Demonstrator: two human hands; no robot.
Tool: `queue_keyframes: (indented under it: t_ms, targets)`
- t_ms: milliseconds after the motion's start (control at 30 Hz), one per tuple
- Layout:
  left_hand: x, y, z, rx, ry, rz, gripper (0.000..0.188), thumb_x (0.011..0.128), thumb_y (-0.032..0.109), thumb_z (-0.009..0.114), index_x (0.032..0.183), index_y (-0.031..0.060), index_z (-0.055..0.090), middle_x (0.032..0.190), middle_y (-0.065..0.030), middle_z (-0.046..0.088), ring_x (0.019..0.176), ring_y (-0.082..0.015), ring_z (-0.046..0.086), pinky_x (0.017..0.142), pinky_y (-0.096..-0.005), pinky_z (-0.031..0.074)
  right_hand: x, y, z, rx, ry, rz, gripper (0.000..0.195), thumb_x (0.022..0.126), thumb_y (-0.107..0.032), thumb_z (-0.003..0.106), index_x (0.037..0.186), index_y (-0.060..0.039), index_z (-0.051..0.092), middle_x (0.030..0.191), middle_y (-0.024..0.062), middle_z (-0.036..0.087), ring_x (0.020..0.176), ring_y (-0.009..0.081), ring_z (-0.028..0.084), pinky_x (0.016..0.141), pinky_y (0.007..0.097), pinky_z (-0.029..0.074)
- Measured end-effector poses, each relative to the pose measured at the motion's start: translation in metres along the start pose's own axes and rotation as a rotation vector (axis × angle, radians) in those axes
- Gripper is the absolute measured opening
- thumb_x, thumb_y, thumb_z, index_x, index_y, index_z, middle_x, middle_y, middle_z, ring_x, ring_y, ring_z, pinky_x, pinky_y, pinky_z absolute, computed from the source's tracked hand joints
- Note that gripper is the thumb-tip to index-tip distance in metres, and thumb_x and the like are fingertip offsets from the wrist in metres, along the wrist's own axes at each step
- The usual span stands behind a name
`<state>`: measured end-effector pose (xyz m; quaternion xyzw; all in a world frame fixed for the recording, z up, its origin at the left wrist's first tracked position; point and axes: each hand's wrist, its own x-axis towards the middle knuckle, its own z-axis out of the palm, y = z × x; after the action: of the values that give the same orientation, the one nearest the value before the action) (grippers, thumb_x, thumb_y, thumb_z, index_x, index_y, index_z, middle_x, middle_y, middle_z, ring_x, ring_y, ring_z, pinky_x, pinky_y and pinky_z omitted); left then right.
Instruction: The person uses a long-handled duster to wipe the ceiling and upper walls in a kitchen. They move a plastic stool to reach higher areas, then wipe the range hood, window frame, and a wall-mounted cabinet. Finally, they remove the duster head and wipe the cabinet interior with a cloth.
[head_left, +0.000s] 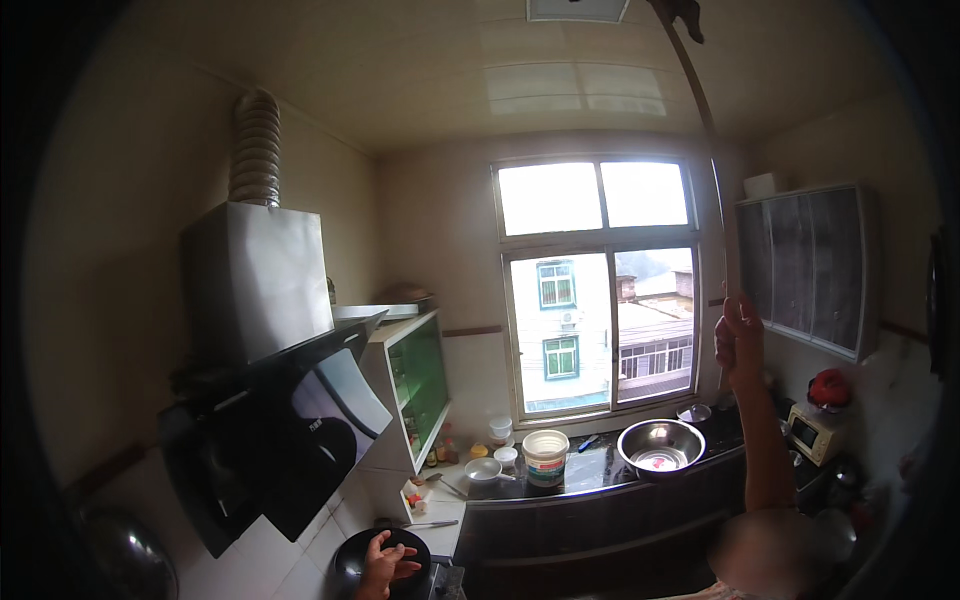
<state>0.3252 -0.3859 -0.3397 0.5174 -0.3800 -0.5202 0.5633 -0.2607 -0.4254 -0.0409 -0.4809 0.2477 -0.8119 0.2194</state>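
My right hand (739, 334) is raised at the right, its fingers closed around a long thin pole (691, 75). The pole rises towards the ceiling, with a dark, limp piece (686, 19), perhaps cloth, at its upper end. My forearm stands nearly upright; a blurred patch covers the area near the elbow. My left hand (386, 562) is low at the left, fingers spread and apart, in front of a round black pan (352, 551) on the cooker. It shows nothing held. Whether it touches the pan cannot be told.
A range hood (262, 442) hangs at the left beside a green-fronted cabinet (427, 382). On the dark counter (592, 472) stand a plastic bucket (545, 469), a steel basin (661, 450) and bowls. A wall cabinet (806, 262) and a microwave (816, 435) are at the right. A ceiling light (577, 9) is overhead.
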Motion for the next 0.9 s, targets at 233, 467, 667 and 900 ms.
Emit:
queue_keyframes:
  t_ms: [233, 467, 667, 900]
  targets:
    - [0.010, -0.021, 0.010, 0.012, -0.001, 0.051, 0.049, 0.095, 0.020, 0.058, 0.139, 0.0114, 0.039, 0.098, -0.0081, 0.066, 0.073, -0.0196, 0.067, 0.060, -0.0332, 0.056, -0.016, -0.010, 0.007, -0.125, 0.033, -0.016, 0.062, 0.093, -0.029, 0.065, 0.148, -0.0250, 0.037, 0.054, -0.0049, 0.042, 0.036, 0.0035, 0.032, 0.031, 0.0216, 0.022]
    - [0.000, -0.032, 0.015, -0.047, 0.002, -0.029, 0.051, 0.093, 0.018, 0.060, 0.139, 0.0119, 0.040, 0.095, -0.0081, 0.066, 0.073, -0.0186, 0.065, 0.060, -0.0320, 0.055, -0.038, 0.008, 0.009, -0.245, 0.117, -0.056, 0.068, 0.091, -0.027, 0.067, 0.150, -0.0253, 0.032, 0.055, -0.0054, 0.042, 0.036, 0.0021, 0.034, 0.031, 0.0187, 0.027]
    - [0.009, -0.033, 0.016, -0.013, -0.043, -0.101, 0.051, 0.092, 0.017, 0.059, 0.139, 0.0117, 0.039, 0.092, -0.0085, 0.065, 0.071, -0.0164, 0.064, 0.058, -0.0308, 0.053, -0.051, 0.002, 0.002, -0.501, 0.219, -0.207, 0.070, 0.090, -0.008, 0.060, 0.151, -0.0239, 0.029, 0.055, -0.0034, 0.043, 0.036, 0.0030, 0.035, 0.029, 0.0215, 0.031]
    - [0.026, -0.027, 0.034, -0.030, -0.158, -0.100, 0.045, 0.093, 0.015, 0.057, 0.135, 0.0118, 0.045, 0.092, -0.0060, 0.065, 0.068, -0.0145, 0.063, 0.053, -0.0271, 0.051, -0.065, -0.037, 0.018, -0.565, 0.197, -0.196, 0.075, 0.087, 0.002, 0.051, 0.152, -0.0213, 0.025, 0.054, -0.0032, 0.043, 0.036, 0.0037, 0.038, 0.029, 0.0219, 0.035]
